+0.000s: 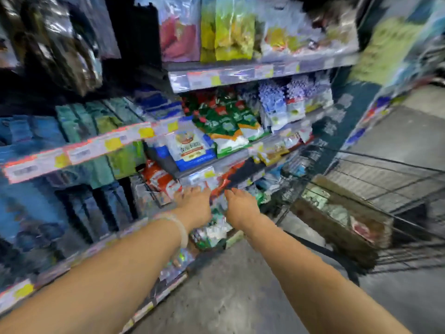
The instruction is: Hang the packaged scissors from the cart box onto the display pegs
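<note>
The whole view is blurred by motion. Both my arms reach forward and down to a low row of hanging packages (216, 227) under the shelves. My left hand (195, 206), with a pale bracelet at the wrist, lies on the packages at the left, its fingers pointing away. Just to the right of it, my right hand (240, 206) is stretched toward the same packages. The fingertips of both hands are hidden or smeared, so their hold cannot be read. The cardboard cart box (337, 213) sits in the wire cart (397, 189) at the right, with blurred packages inside. No scissors can be made out.
Shelves with price-tag strips (79, 153) carry bags: blue-white ones (190, 145), green ones (226, 116), red-orange ones (161, 177). Dark packages hang at the upper left. Grey floor (228, 297) lies below between my arms, and the cart stands close to the shelf end.
</note>
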The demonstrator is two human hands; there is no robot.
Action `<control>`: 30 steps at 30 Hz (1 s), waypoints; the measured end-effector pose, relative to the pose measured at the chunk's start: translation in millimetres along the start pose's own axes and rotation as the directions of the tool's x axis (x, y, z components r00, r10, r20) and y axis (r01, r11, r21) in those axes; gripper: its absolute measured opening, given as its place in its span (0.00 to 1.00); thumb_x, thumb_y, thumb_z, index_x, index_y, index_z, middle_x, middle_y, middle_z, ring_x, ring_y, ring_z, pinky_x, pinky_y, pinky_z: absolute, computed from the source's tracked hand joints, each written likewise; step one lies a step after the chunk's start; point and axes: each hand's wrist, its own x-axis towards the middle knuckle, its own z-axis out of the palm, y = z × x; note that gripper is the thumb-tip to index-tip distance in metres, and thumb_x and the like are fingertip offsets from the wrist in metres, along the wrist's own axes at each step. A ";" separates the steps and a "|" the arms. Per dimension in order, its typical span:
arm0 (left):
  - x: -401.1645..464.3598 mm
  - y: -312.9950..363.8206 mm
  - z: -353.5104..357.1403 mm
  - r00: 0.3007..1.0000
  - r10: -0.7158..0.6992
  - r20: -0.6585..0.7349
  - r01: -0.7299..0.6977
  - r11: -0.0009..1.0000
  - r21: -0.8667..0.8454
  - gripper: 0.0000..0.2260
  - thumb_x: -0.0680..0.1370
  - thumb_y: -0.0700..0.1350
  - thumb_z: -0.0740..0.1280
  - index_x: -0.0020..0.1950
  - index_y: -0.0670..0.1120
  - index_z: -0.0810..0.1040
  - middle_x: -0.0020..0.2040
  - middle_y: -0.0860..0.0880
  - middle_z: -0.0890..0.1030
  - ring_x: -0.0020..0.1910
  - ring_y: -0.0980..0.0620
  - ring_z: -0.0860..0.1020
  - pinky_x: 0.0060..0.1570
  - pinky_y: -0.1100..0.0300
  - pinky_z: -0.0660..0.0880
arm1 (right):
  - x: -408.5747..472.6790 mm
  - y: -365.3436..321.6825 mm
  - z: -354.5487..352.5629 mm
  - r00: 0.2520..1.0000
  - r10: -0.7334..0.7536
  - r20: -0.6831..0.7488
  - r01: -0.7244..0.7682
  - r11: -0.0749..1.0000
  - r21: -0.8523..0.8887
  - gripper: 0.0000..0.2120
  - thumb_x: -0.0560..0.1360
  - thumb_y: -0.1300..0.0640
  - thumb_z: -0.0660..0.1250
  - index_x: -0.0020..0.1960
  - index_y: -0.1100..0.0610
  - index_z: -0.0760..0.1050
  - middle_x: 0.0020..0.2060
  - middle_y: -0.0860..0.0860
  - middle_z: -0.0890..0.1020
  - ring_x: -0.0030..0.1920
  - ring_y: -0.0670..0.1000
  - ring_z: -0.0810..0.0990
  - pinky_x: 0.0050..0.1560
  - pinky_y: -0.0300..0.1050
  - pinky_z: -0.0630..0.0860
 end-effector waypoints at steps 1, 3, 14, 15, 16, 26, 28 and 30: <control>8.3 23.5 0.0 0.998 0.059 0.000 -0.059 0.998 -0.008 0.29 0.76 0.48 0.64 0.74 0.45 0.57 0.72 0.40 0.62 0.71 0.39 0.61 0.70 0.43 0.61 | -5.0 22.4 -3.4 0.999 0.040 -0.006 -0.040 0.999 0.000 0.24 0.76 0.55 0.62 0.70 0.61 0.62 0.66 0.59 0.69 0.67 0.59 0.67 0.65 0.53 0.66; 21.9 69.3 0.5 0.985 0.170 0.006 -0.170 0.985 -0.003 0.27 0.75 0.46 0.63 0.73 0.45 0.59 0.70 0.40 0.64 0.69 0.39 0.63 0.68 0.45 0.64 | -17.6 64.8 -10.2 0.992 0.124 -0.016 -0.124 0.992 0.003 0.24 0.77 0.54 0.62 0.70 0.61 0.62 0.64 0.59 0.71 0.66 0.60 0.68 0.65 0.53 0.68; 79.3 266.2 15.2 0.844 0.523 0.120 -0.536 0.826 0.171 0.29 0.76 0.47 0.64 0.74 0.45 0.57 0.73 0.42 0.62 0.73 0.41 0.60 0.71 0.47 0.61 | -77.2 251.5 -26.8 0.848 0.528 0.039 -0.529 0.842 0.110 0.23 0.75 0.53 0.65 0.66 0.60 0.65 0.63 0.57 0.71 0.64 0.60 0.69 0.64 0.55 0.69; 87.3 278.6 18.9 0.830 0.539 0.143 -0.557 0.810 0.182 0.29 0.76 0.47 0.64 0.74 0.46 0.57 0.73 0.42 0.61 0.73 0.41 0.59 0.71 0.47 0.61 | -76.8 265.0 -24.6 0.831 0.554 0.052 -0.556 0.824 0.110 0.23 0.75 0.53 0.65 0.66 0.59 0.65 0.63 0.57 0.71 0.64 0.60 0.69 0.64 0.55 0.69; 96.7 290.3 22.2 0.818 0.554 0.156 -0.575 0.795 0.194 0.28 0.76 0.47 0.64 0.74 0.46 0.58 0.73 0.42 0.61 0.73 0.42 0.60 0.71 0.47 0.61 | -74.7 278.6 -22.3 0.816 0.574 0.058 -0.577 0.809 0.112 0.23 0.75 0.53 0.65 0.67 0.59 0.65 0.63 0.57 0.72 0.64 0.60 0.70 0.64 0.54 0.70; 251.8 401.4 7.3 0.755 0.621 0.211 -0.653 0.741 0.157 0.25 0.76 0.49 0.64 0.72 0.46 0.63 0.70 0.42 0.66 0.69 0.41 0.65 0.67 0.47 0.66 | 13.7 417.4 -47.0 0.707 0.704 0.076 -0.706 0.694 0.140 0.20 0.76 0.55 0.64 0.66 0.58 0.66 0.64 0.57 0.72 0.64 0.60 0.70 0.63 0.55 0.69; 283.7 420.2 -3.0 0.750 0.623 0.220 -0.657 0.741 0.142 0.26 0.77 0.49 0.64 0.73 0.45 0.61 0.71 0.43 0.64 0.70 0.40 0.64 0.67 0.46 0.65 | 39.8 446.3 -56.6 0.691 0.720 0.065 -0.720 0.677 0.154 0.20 0.75 0.56 0.65 0.65 0.57 0.66 0.62 0.57 0.73 0.62 0.59 0.71 0.62 0.55 0.70; 315.9 434.7 -8.5 0.752 0.618 0.228 -0.650 0.752 0.107 0.27 0.76 0.49 0.65 0.72 0.45 0.61 0.70 0.43 0.65 0.69 0.40 0.65 0.66 0.46 0.67 | 63.9 471.4 -62.5 0.678 0.733 0.051 -0.728 0.661 0.184 0.18 0.76 0.56 0.65 0.64 0.57 0.67 0.60 0.56 0.74 0.61 0.58 0.72 0.61 0.54 0.72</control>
